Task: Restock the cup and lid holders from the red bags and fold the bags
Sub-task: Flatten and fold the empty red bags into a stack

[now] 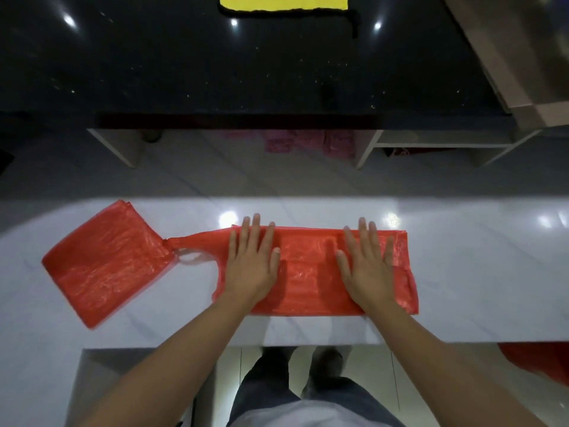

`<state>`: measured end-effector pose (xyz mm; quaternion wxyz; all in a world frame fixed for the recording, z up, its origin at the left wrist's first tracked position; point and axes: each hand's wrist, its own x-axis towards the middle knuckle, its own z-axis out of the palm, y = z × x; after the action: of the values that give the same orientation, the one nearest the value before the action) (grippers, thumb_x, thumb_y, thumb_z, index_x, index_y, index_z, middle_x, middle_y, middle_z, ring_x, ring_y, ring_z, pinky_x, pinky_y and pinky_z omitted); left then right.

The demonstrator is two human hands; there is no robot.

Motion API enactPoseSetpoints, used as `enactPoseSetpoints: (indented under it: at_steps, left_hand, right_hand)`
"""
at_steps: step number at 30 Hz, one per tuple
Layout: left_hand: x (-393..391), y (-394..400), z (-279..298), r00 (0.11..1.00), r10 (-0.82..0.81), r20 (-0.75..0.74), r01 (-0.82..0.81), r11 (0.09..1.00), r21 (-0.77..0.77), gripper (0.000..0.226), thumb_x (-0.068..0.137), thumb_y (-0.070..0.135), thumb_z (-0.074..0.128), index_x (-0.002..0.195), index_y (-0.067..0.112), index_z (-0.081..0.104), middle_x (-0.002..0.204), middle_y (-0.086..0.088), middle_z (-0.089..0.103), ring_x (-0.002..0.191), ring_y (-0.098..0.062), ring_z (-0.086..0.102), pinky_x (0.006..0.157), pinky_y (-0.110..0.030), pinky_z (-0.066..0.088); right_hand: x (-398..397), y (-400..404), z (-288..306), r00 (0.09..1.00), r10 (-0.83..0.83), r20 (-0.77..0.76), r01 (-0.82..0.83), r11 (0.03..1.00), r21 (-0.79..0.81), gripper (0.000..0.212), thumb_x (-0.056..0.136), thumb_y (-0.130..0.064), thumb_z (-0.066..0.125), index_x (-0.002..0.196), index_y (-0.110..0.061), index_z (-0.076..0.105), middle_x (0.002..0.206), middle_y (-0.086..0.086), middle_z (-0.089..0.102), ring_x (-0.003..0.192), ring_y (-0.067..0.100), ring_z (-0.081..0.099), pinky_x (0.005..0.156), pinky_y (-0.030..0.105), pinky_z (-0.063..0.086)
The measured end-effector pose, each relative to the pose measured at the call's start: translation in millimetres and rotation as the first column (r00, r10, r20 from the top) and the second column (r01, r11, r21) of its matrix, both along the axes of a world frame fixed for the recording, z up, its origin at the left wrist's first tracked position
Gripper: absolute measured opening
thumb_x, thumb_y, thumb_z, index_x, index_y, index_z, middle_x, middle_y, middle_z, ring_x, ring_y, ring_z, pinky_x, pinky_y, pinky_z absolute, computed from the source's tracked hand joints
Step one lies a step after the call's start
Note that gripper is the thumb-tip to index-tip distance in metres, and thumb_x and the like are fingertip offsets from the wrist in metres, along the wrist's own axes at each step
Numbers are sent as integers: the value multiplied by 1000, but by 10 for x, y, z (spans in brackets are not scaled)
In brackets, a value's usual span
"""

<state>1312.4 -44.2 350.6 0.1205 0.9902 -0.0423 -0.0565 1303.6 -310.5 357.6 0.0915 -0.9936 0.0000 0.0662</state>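
Observation:
A red plastic bag [308,282] lies flattened into a long strip across the white marble counter [477,266]. My left hand [251,263] presses flat on its left part, fingers spread. My right hand [366,266] presses flat on its right part, palm down. The bag's handles [191,257] trail off to the left. They touch a second red bag [104,263], folded into a flat rectangle and lying at an angle at the left of the counter. No cups, lids or holders are in view.
Beyond the counter stands a black glossy worktop [246,66] with a yellow cloth [283,2] at its far edge. Pink bags [308,143] lie on a shelf under it. More red plastic [535,362] shows below the counter at the lower right.

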Motion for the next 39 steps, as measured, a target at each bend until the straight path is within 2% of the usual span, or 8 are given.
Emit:
enactPoseSetpoints:
  at_steps: [6,10,14,20,27,32,36,39]
  left_hand:
    - [-66,-101,-233,993,-13,-119,18,999,44,59,107,50,12,161,34,-3,169,0,-13,153,-20,-22,125,-49,-10]
    - [3,303,-348,999,13,-49,-11,999,43,58,106,57,20,161,39,11,170,0,-4,156,-24,-14,126,-52,0]
    - [95,760,-375,992,120,-35,-118,991,57,59,104,62,16,160,43,9,171,0,-3,156,-25,-13,125,-54,4]
    - [146,886,-369,988,145,-46,-144,989,41,63,103,66,12,160,42,3,170,1,-11,154,-21,-21,125,-46,-8]
    - [195,799,-293,994,76,-84,-75,997,23,64,104,64,9,161,36,4,170,-6,-10,154,-20,-19,126,-46,-6]
    - [188,875,-61,991,129,-28,-127,990,59,59,104,56,22,156,28,29,165,-10,22,155,-30,7,124,-56,-1]
    - [130,979,75,926,376,-41,-378,914,-146,64,101,48,47,155,18,30,161,-18,27,150,-39,18,123,-56,17]
    - [151,960,154,819,549,-167,-560,700,-443,72,97,34,60,156,10,28,153,-22,37,142,-40,33,117,-52,31]
  right_hand:
    - [84,712,-225,982,142,-128,-136,989,49,59,107,-53,12,162,-35,2,170,-4,-14,153,14,-23,125,47,-9]
    - [39,329,-366,989,115,-96,-116,993,-13,62,104,-62,13,160,-42,0,170,-8,-12,155,16,-17,126,49,-5]
    - [51,-246,-360,996,9,-83,-14,998,-55,63,103,-64,13,161,-41,3,171,-6,-5,156,17,-12,126,46,-4]
    - [43,-704,-340,992,-97,-84,93,994,-49,64,103,-64,13,161,-39,5,171,-4,-4,156,17,-12,127,49,1]
    - [114,-1048,-293,988,-96,-118,78,986,-147,66,100,-67,2,160,-40,-3,171,-2,-6,156,19,-10,125,54,-5]
    - [183,-809,-42,993,-83,-86,66,981,-181,69,101,-61,0,162,-30,4,170,2,-10,155,20,-16,124,55,-10]
    - [109,225,111,986,157,-53,-158,987,-15,62,106,-54,13,162,-28,9,170,-1,-10,154,16,-19,124,50,-12]
    - [6,1075,53,947,313,-69,-306,947,93,64,104,-57,8,162,-32,-1,169,-4,-15,152,12,-26,123,45,-16]
